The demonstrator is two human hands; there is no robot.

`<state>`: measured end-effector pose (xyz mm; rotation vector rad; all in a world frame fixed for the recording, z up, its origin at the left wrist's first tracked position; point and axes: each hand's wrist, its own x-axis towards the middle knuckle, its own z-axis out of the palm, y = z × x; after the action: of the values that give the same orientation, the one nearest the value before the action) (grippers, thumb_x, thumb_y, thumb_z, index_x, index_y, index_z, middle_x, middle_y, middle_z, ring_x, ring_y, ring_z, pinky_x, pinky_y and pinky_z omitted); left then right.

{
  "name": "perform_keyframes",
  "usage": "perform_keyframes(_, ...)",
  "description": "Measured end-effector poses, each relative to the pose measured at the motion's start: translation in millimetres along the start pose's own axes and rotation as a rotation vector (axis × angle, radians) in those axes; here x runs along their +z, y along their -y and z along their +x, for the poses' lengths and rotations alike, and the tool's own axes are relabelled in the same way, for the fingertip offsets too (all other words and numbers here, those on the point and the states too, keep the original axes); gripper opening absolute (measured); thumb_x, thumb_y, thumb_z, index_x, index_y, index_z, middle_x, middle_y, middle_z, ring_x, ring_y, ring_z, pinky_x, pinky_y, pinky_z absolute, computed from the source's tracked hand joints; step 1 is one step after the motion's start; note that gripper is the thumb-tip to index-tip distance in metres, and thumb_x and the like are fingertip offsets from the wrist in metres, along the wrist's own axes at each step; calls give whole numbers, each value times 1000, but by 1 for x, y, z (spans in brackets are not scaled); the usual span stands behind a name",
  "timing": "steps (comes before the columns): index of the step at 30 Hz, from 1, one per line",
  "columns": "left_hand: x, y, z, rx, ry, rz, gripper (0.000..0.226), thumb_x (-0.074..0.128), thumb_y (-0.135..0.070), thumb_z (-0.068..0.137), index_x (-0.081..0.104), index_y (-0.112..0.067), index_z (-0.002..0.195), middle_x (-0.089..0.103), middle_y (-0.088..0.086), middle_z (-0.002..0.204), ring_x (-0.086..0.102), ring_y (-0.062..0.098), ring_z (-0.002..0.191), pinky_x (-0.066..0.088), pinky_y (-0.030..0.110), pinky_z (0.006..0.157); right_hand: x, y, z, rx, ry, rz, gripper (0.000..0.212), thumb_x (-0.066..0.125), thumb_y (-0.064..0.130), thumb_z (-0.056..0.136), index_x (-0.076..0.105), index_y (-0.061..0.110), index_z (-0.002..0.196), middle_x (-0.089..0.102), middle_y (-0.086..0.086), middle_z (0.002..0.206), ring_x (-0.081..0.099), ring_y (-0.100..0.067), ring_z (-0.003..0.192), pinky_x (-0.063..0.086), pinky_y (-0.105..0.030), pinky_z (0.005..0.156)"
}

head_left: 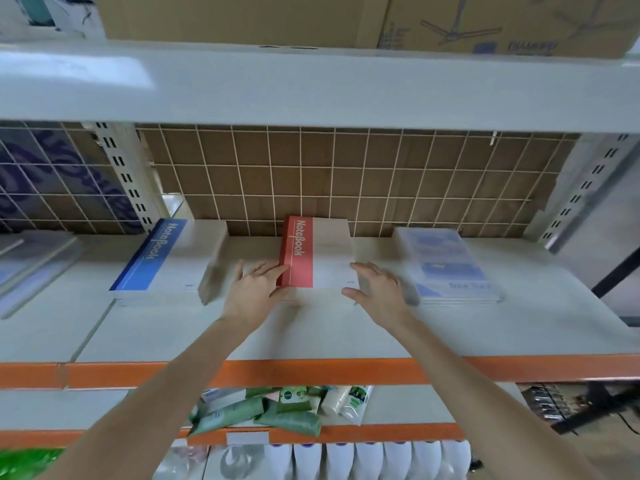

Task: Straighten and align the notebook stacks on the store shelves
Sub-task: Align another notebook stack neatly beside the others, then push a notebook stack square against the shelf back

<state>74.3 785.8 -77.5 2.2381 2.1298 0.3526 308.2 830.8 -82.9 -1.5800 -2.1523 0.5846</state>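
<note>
Red-spined notebook stack lies mid-shelf on the grey shelf board, against the wire grid back. Left hand, fingers straight, presses its left edge; right hand, fingers relaxed and spread, touches its right side. Blue-spined notebook stack and blurry plastic-wrapped blue packs flank it.

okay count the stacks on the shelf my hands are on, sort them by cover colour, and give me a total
Red-spined notebook stack, with the left hand and right hand either side: 1
Blue-spined notebook stack: 1
Pale blue printed stack, on the right: 1
Pale stack at the far left, blurred and cut off by the frame edge: 1
Total: 4
</note>
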Motion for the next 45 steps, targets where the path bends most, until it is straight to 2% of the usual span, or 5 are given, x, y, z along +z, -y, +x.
perform_keyframes(17,1,-4,-6,-68,-116,-14,42,45,-42,95,49,-29,135,59,-2,129,27,6,139,-8,45,113,3,-7,4,14,-40,-13,53,62,41,88,49,25,136,49,11,141,17,-6,143,6,-43,114)
perform_keyframes(23,4,-7,-22,-127,-31,-7,77,41,-59,89,4,-30,150,12,7,157,-3,28,145,-6,56,112,1,4,-2,-23,-13,-80,76,64,44,85,26,26,148,13,4,159,-1,-14,146,-3,-46,115)
perform_keyframes(30,0,28,-86,-328,-5,75,125,-31,-87,42,-12,-25,149,-15,10,157,-13,29,144,-8,54,112,25,56,-15,-330,-29,-138,79,56,46,90,13,23,152,-5,4,160,-13,-13,145,-11,-38,113)
perform_keyframes(36,-23,93,-160,-541,-101,89,76,36,-55,93,-2,-25,150,-11,6,158,-9,28,145,-1,56,114,86,141,-26,-525,115,-158,78,53,49,91,10,23,152,-8,5,159,-14,-12,145,-13,-41,113)
perform_keyframes(45,-73,255,-260,-716,-233,61,73,38,-53,93,2,-25,151,-10,0,158,-8,27,145,-3,54,113,194,303,-27,-675,205,-103,79,52,50,91,10,22,152,-2,4,160,-10,-10,146,-15,-41,112)
